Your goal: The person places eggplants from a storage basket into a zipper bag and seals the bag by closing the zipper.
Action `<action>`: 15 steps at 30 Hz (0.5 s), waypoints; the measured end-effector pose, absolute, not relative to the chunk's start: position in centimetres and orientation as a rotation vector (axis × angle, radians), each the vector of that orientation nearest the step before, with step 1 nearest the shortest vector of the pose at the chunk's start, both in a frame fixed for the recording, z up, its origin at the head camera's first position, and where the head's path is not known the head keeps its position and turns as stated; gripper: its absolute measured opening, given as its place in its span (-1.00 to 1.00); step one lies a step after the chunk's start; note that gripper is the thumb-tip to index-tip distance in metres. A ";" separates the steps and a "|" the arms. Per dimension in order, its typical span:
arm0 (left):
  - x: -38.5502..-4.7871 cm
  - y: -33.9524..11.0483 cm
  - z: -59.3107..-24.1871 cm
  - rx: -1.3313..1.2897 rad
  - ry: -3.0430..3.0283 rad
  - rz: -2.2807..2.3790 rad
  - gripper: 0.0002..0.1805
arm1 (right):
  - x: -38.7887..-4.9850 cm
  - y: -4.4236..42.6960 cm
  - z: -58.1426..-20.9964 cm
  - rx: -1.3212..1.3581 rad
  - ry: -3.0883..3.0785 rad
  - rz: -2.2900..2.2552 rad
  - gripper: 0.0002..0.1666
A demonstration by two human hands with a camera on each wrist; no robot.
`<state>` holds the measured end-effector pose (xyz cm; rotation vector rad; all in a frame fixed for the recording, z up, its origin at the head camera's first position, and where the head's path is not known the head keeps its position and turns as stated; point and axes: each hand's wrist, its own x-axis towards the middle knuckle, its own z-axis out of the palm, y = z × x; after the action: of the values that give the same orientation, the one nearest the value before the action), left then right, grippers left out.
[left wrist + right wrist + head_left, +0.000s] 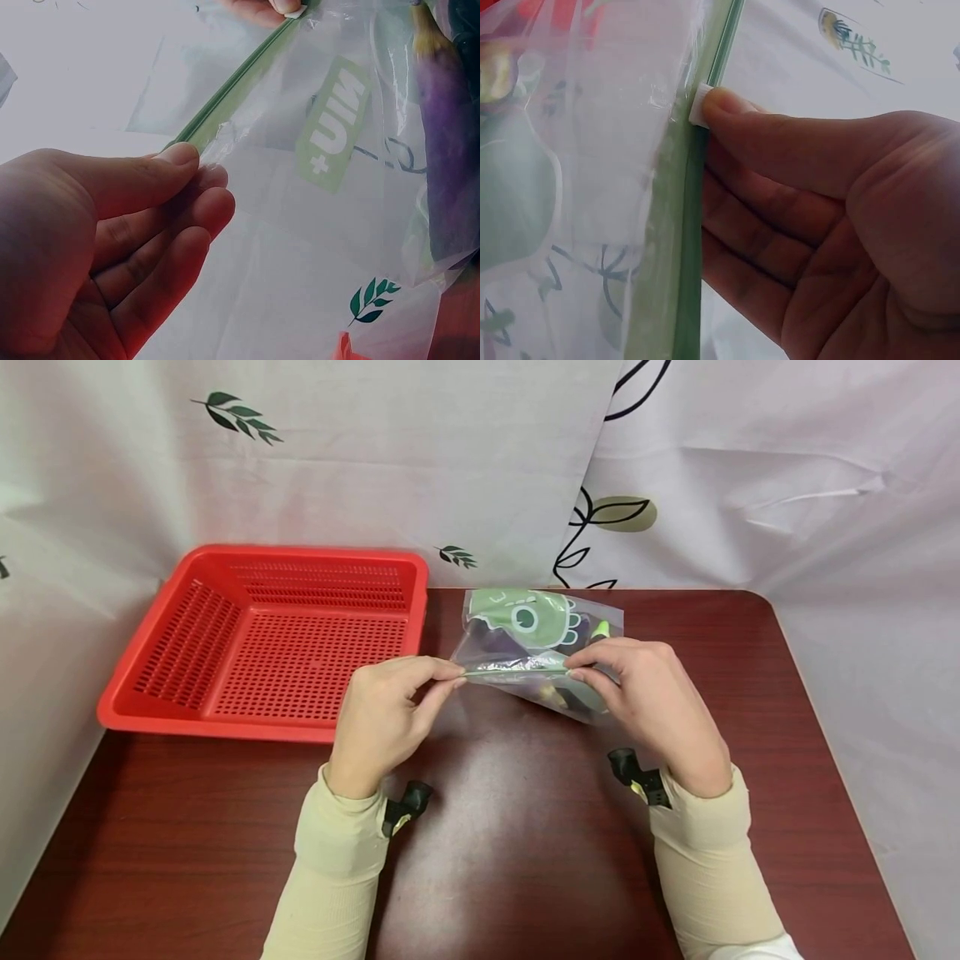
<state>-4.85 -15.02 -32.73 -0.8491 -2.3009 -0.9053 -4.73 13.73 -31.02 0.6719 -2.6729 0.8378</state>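
A clear zip bag [495, 645] with a green print stretches between both hands above the table. My left hand [386, 714] pinches the left end of its green zip strip [232, 84] between thumb and forefinger. On the right part of the strip, my right hand [652, 697] pinches the white slider [700, 105], which the right wrist view shows under the thumb. Through the plastic appears a long purple thing, like an eggplant [448, 142], with a yellowish end. The other contents are dark and hard to tell through the film.
A red perforated basket [217, 727] stands on the dark red table [495, 860], left of the bag. White cloth [360, 460] with leaf prints hangs behind the table and at both sides. Each wrist carries a small black camera [405, 806].
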 end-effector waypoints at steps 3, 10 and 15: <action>-4.8 -15.0 -32.7 -0.850 -2.299 -0.903 -0.92 | -4.7 13.8 -31.0 0.666 -2.682 0.826 -0.84; -4.9 -15.0 -32.7 -0.857 -2.293 -0.901 -0.92 | -4.7 14.1 -31.0 0.657 -2.682 0.808 -0.86; -4.9 -15.0 -32.7 -0.856 -2.286 -0.906 -0.92 | -4.7 14.2 -30.9 0.647 -2.684 0.801 -0.85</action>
<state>-4.85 -15.03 -32.68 -0.8561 -2.2859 -0.9060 -4.69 14.18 -30.90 0.6469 -2.6840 0.8013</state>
